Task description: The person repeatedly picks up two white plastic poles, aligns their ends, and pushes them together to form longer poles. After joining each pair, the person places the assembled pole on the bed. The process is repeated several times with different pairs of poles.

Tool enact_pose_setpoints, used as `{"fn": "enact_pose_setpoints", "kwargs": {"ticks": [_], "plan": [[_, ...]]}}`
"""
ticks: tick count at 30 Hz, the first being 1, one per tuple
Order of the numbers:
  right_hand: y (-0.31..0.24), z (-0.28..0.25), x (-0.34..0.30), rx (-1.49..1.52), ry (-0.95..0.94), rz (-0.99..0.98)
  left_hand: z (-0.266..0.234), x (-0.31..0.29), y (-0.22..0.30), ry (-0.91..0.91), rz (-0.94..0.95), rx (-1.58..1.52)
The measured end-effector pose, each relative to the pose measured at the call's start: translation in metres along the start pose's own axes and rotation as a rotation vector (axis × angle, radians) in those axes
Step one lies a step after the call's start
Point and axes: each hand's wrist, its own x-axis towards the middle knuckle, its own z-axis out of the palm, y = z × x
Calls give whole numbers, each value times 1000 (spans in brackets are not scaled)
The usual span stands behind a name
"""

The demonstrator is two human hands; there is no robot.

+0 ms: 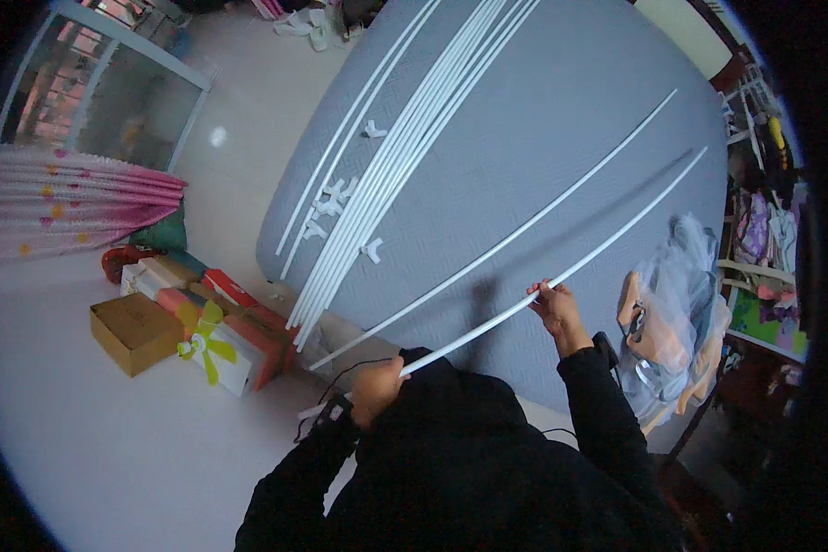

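Note:
Both my hands grip one long white pole (478, 330), raised at a slant in front of my body. My left hand (377, 391) is wrapped round it toward its lower left end. Further up, my right hand (558, 313) pinches it with thumb and fingers. Another white pole (515, 233) lies on the grey bed cover (580, 120), just beyond the held one. A bundle of similar poles (405, 147) lies further left, with two separate poles (340, 152) beside it. Several white plastic connectors (333, 201) are scattered around the bundle.
To the left, a brown cardboard box (136, 333) and other boxes stand on the floor by a green-and-white toy fan (209, 345). Clear plastic bags with hangers (676, 322) sit at the bed's right edge. A pink curtain (83, 202) hangs by a sliding door (110, 83).

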Motion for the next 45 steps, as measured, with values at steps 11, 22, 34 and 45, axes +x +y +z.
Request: {"fn": "enact_pose_setpoints", "kwargs": {"ticks": [11,22,34,45], "plan": [[24,36,70,-210,-6,43,84,133,-68,-41,91,-413],[76,16,3,-387,-46,275,35,250,-110,382,9,-147],[75,13,-22,-344,3,248,-7,278,-139,605,-216,130],[69,42,-26,-405,-109,157,-17,198,-103,480,-160,-276]]}}
